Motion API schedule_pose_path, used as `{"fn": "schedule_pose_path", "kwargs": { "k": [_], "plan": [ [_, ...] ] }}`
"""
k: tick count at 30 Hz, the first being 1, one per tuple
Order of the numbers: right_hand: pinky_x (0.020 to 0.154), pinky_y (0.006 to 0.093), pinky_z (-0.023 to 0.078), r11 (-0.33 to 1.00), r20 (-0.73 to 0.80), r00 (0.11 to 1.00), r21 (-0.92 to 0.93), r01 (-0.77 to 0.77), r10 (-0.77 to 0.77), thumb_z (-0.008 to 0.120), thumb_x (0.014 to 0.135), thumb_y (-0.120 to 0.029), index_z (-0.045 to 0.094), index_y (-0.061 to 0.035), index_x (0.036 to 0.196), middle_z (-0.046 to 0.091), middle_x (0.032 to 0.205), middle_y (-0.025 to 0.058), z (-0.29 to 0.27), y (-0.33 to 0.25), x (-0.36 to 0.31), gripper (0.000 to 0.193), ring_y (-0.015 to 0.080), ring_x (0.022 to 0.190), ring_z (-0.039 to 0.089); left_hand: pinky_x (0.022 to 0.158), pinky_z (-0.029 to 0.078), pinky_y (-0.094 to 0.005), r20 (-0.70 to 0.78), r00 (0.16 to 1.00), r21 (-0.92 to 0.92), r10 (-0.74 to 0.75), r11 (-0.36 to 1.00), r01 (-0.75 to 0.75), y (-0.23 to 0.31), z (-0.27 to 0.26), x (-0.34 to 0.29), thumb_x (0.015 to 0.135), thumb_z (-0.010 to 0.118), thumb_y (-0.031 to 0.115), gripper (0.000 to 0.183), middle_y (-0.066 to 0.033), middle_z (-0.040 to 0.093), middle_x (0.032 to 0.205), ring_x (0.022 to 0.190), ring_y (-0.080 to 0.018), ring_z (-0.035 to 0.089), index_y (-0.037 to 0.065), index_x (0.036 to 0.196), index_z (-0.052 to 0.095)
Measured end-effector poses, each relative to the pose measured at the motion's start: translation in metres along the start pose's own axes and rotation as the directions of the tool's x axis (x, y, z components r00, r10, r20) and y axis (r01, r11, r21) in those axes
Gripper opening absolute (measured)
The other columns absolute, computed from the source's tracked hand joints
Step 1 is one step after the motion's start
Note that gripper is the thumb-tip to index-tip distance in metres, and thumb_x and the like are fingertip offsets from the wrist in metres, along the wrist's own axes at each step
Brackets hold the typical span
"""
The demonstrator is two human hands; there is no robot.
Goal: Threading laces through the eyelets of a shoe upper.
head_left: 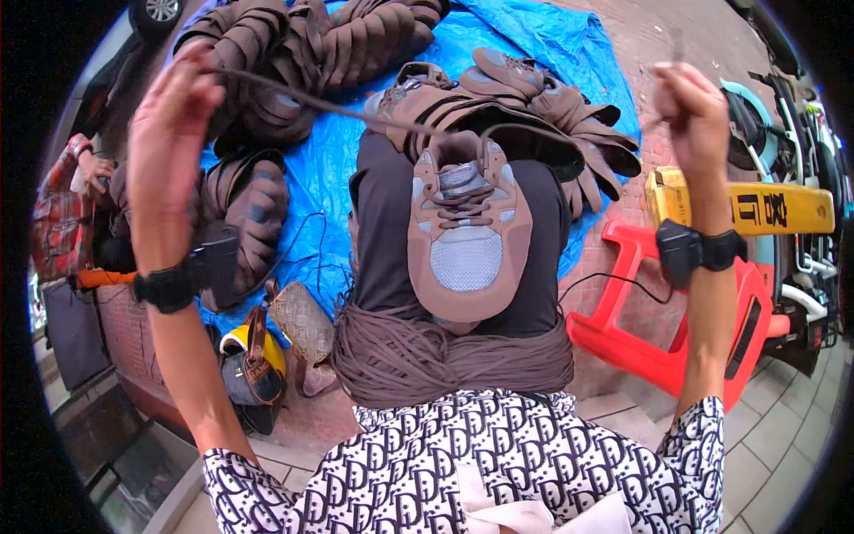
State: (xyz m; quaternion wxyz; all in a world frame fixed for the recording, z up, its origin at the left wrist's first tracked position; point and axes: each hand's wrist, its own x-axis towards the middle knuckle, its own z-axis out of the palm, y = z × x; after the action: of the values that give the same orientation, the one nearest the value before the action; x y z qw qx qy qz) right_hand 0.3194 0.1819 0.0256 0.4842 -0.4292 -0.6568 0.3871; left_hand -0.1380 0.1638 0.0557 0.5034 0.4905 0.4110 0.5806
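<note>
On my lap rests a brown and grey sneaker (467,240), its toe toward me and its tongue upright. Lace is threaded through its lower eyelets. From its upper left side a dark shoelace (311,100) stretches up to my left hand (176,133), raised at the far left; its blurred fingers are closed on the strand. My right hand (694,111) is raised at the far right, fingers closed, with a thin blurred strand of lace at it. A thick bundle of brown shoelaces (445,356) lies across my lap, nearer than the sneaker.
Beyond my knees, rows of brown shoe uppers (356,49) lie on a blue tarp (320,178). A red plastic stool (623,276) and a yellow sign (774,206) stand at right. At left are a bag (253,378) and another person (67,218).
</note>
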Motion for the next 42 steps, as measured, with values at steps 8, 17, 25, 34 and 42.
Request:
{"fn": "schedule_pose_path", "kwargs": {
  "k": [8, 17, 25, 34, 42],
  "plan": [
    [0.062, 0.0322, 0.046, 0.751, 0.775, 0.595, -0.258, 0.608, -0.216, 0.063, 0.063, -0.020, 0.063, -0.0083, 0.069, 0.059, 0.069, 0.0071, 0.137, 0.022, -0.016, 0.014, 0.0234, 0.071, 0.059, 0.056, 0.045, -0.0217, 0.367, 0.910, 0.544, 0.191, 0.750, -0.376, -0.093, 0.129, -0.020, 0.084, 0.051, 0.009, 0.011, -0.0013, 0.059, 0.071, 0.061, -0.0079, 0.056, -0.001, 0.084, 0.055],
    [0.063, 0.0261, 0.046, 0.976, 0.494, 0.867, 0.215, -0.042, -0.072, 0.064, 0.067, -0.017, 0.063, 0.0011, 0.076, 0.062, 0.073, 0.0094, 0.124, 0.036, -0.033, 0.020, 0.0171, 0.068, 0.059, 0.044, 0.023, -0.0168, -0.060, 0.993, -0.239, 0.098, 0.965, -0.109, -0.014, -0.004, 0.012, 0.089, 0.047, 0.012, 0.028, -0.0026, 0.047, 0.073, 0.046, -0.0029, 0.027, -0.001, 0.113, 0.048],
    [0.074, 0.0309, 0.040, 0.727, 0.724, 0.614, -0.234, 0.646, -0.313, 0.064, 0.065, -0.020, 0.059, -0.0051, 0.069, 0.057, 0.066, 0.0037, 0.138, 0.043, -0.022, 0.016, 0.0196, 0.069, 0.054, 0.042, 0.025, -0.0168, -0.167, 0.976, 0.515, 0.137, 0.857, -0.032, -0.023, 0.003, -0.003, 0.082, 0.050, 0.009, 0.026, -0.0018, 0.050, 0.066, 0.046, -0.0019, 0.032, -0.001, 0.106, 0.053],
    [0.065, 0.0326, 0.039, 0.669, 0.641, 0.648, -0.270, 0.693, -0.412, 0.063, 0.062, -0.027, 0.054, -0.0108, 0.058, 0.054, 0.056, 0.0036, 0.124, 0.046, -0.031, 0.019, 0.0209, 0.059, 0.053, 0.060, 0.046, -0.0371, 0.539, 0.838, 0.711, -0.080, 0.576, -0.402, -0.132, 0.155, -0.038, 0.079, 0.051, 0.007, 0.008, -0.0181, 0.056, 0.074, 0.072, -0.0339, 0.057, 0.003, 0.086, 0.050],
    [0.058, 0.0357, 0.042, 0.609, 0.751, 0.639, -0.431, 0.666, -0.166, 0.061, 0.064, -0.022, 0.058, -0.0067, 0.060, 0.058, 0.061, 0.0074, 0.124, 0.051, -0.014, 0.016, 0.0252, 0.062, 0.057, 0.056, 0.044, -0.0369, 0.523, 0.845, 0.712, -0.111, 0.602, -0.361, -0.118, 0.131, -0.054, 0.076, 0.057, 0.005, 0.009, -0.0154, 0.057, 0.071, 0.067, -0.0325, 0.057, 0.005, 0.083, 0.051]
  ]
}}
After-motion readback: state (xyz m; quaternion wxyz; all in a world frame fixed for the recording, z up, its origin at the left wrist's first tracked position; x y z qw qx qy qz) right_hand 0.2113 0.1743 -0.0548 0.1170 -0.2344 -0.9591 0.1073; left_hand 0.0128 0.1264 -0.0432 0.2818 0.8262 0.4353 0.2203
